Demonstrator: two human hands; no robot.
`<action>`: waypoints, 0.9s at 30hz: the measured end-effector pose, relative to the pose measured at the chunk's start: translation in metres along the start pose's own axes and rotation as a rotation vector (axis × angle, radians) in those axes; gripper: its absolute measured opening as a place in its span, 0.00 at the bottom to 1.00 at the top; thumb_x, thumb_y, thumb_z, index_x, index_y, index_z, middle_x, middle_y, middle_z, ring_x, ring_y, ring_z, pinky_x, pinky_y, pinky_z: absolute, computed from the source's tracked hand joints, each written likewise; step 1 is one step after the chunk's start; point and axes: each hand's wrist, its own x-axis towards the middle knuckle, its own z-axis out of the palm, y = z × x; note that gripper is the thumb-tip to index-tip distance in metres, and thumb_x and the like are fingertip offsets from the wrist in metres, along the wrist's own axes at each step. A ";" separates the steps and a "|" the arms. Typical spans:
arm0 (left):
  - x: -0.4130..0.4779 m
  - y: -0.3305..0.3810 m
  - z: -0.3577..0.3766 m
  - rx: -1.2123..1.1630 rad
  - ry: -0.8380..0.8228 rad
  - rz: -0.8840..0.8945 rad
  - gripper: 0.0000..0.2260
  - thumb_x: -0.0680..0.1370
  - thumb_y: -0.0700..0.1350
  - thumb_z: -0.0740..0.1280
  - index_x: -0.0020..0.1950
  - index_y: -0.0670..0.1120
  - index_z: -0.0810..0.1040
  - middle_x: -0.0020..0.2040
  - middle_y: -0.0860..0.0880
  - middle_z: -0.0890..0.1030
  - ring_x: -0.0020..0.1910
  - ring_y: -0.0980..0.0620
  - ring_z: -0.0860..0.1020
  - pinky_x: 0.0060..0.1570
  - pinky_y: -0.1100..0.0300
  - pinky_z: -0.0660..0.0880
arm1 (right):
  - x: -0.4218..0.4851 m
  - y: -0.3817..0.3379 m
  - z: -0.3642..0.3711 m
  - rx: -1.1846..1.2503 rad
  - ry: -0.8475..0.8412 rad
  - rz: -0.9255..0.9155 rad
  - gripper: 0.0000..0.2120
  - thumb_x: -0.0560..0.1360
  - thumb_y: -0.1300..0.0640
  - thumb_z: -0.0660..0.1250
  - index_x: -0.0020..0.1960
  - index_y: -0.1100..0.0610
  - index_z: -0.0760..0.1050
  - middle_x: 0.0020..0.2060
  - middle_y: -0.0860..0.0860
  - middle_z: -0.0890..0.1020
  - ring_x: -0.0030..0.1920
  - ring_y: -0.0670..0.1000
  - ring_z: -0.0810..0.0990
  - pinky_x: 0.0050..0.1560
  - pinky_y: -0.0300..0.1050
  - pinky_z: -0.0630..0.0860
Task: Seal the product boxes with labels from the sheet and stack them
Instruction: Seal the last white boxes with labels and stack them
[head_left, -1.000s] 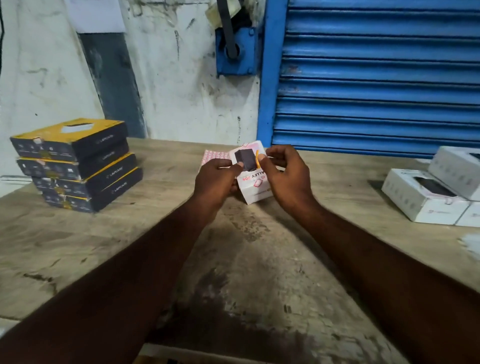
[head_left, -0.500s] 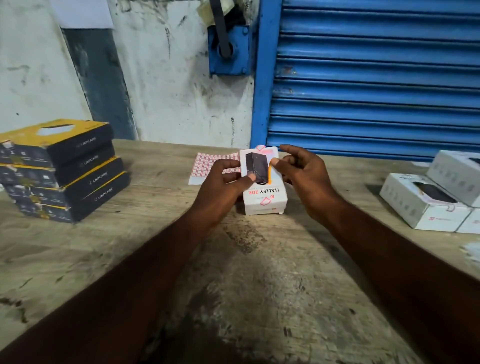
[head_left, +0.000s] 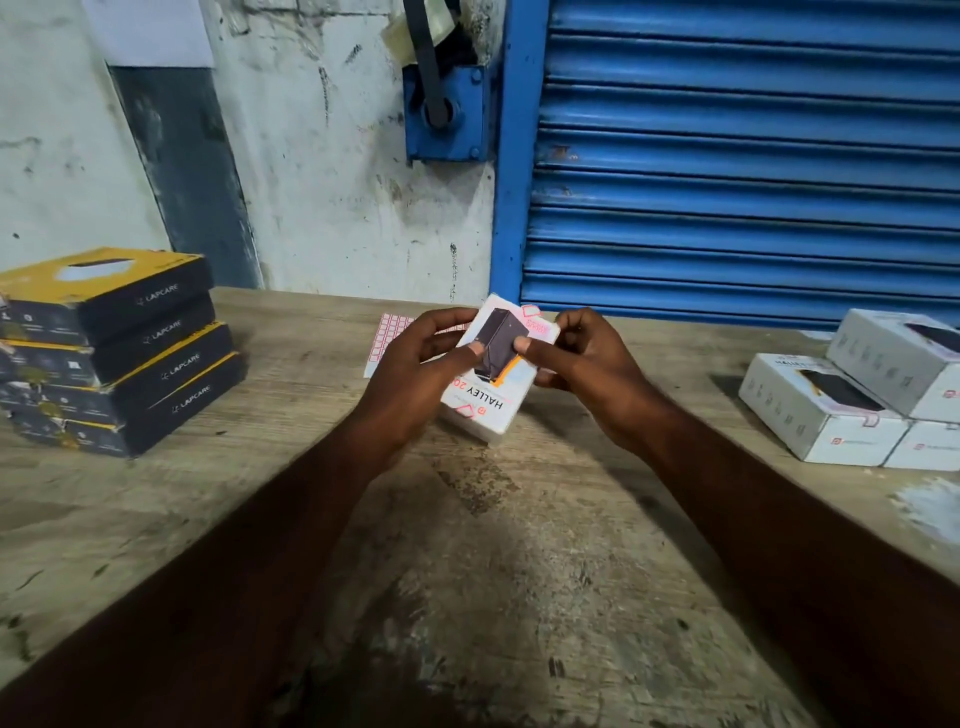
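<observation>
**Box turned askew, both thumbs on its face**

Since half a second ago the white box has swung from square-on to a slant, and the right hand has closed in from beside it. Its thumb now presses on the box's top face next to the thumb of the left hand. Both hands clamp the box between them, fingers curled round its sides.

The box sits mid-counter. Whether its near corner rests on the counter or hangs just above is hard to tell.

The label sheet lies just behind the box, mostly covered by the left hand. Well left of the box stands a stack of four dark and yellow boxes. Well right of it sit more white boxes, cut off by the frame edge.

I judge this box is mid-sealing. Pink marks show at its far end, but print or label I cannot say. It is not yet stacked.
</observation>
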 end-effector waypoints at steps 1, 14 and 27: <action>0.000 0.001 -0.001 0.006 -0.001 -0.004 0.14 0.80 0.40 0.70 0.65 0.51 0.79 0.61 0.48 0.84 0.56 0.47 0.84 0.53 0.47 0.82 | -0.001 0.000 -0.001 0.007 -0.012 0.019 0.16 0.73 0.62 0.76 0.49 0.55 0.69 0.56 0.65 0.82 0.54 0.61 0.85 0.48 0.51 0.83; -0.008 0.014 -0.004 0.041 -0.069 0.044 0.23 0.79 0.41 0.71 0.70 0.59 0.73 0.61 0.48 0.83 0.59 0.48 0.83 0.52 0.48 0.83 | -0.007 -0.008 0.003 -0.010 -0.095 -0.193 0.17 0.70 0.68 0.77 0.57 0.60 0.79 0.55 0.56 0.85 0.57 0.55 0.83 0.59 0.53 0.81; -0.014 0.017 0.004 0.003 0.012 0.171 0.14 0.79 0.40 0.71 0.63 0.52 0.75 0.58 0.46 0.83 0.58 0.47 0.83 0.49 0.53 0.82 | -0.010 -0.018 0.001 0.022 -0.186 -0.274 0.20 0.70 0.75 0.74 0.54 0.54 0.81 0.58 0.50 0.84 0.61 0.51 0.82 0.60 0.49 0.80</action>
